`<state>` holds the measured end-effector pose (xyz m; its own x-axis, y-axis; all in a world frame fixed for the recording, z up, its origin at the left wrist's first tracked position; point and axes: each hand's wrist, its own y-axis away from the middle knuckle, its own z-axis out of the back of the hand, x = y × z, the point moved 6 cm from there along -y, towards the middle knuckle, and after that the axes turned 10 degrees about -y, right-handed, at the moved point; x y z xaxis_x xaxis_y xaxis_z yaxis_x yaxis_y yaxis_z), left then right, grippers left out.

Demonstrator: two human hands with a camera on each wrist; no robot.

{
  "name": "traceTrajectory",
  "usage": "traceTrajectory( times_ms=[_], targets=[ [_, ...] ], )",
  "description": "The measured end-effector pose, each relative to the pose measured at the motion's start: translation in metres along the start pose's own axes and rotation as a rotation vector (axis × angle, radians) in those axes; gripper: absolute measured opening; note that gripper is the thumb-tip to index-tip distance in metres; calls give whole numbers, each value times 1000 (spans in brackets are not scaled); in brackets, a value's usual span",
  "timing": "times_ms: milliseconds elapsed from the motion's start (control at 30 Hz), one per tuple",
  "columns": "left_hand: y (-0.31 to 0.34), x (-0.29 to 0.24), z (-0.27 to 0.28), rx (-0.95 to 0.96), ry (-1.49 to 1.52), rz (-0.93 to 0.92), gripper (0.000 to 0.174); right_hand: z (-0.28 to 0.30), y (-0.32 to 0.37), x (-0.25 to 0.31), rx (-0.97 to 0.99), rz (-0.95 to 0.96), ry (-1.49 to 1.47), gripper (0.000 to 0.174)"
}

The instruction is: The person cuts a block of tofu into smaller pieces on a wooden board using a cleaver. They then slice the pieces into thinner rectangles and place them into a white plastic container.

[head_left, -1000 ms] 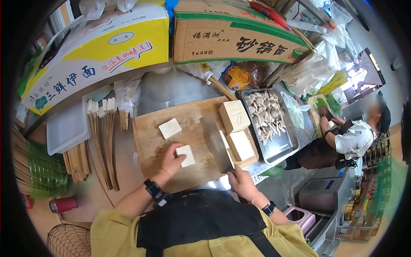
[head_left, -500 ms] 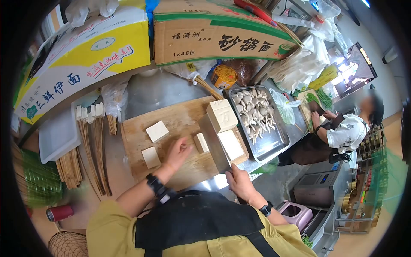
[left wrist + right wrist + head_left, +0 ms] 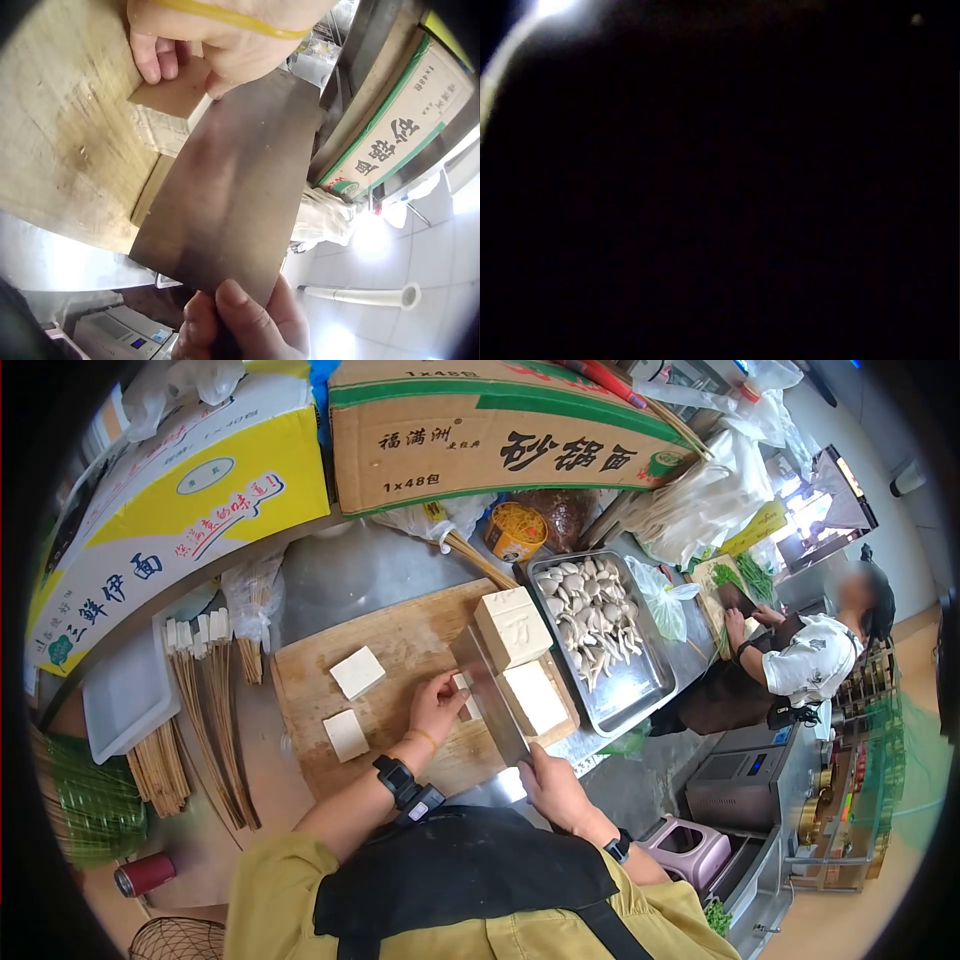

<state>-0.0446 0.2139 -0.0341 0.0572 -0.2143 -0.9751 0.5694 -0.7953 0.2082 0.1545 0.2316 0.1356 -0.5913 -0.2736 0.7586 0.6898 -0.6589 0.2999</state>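
My right hand (image 3: 553, 785) grips the handle of a cleaver (image 3: 492, 695), its broad blade tilted over the wooden cutting board (image 3: 395, 635). Just left of the blade, my left hand (image 3: 437, 710) holds a small piece of tofu (image 3: 176, 97) between fingers and thumb, the thumb tip right at the blade in the left wrist view. Two flat tofu squares, an upper one (image 3: 358, 673) and a lower one (image 3: 346, 735), lie apart on the board's left. Right of the cleaver sit a tall tofu block (image 3: 513, 625) and a second block (image 3: 535, 698). The right wrist view is almost wholly dark.
A metal tray (image 3: 640, 705) of mushrooms stands against the board's right side. Skewers (image 3: 215, 730) with white pieces on their ends lie to the left, beside a white plastic tub (image 3: 125, 690). Cartons (image 3: 450, 445) line the back. Another person (image 3: 810, 670) works at far right.
My left hand set one tofu square down at the board's lower left, then moved right to another piece beside the cleaver. The cleaver stays close to the tofu blocks in my right hand.
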Motion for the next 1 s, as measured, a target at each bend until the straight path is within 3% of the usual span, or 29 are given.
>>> traceTrajectory(
  times_ms=[200,1000],
  targets=[
    [9,-19,6,-61,-173,-27,41,1,1,8,-19,9,43,18],
    [8,-15,6,-83,-252,-35,41,-15,-7,0,9,-37,124,19]
  ],
)
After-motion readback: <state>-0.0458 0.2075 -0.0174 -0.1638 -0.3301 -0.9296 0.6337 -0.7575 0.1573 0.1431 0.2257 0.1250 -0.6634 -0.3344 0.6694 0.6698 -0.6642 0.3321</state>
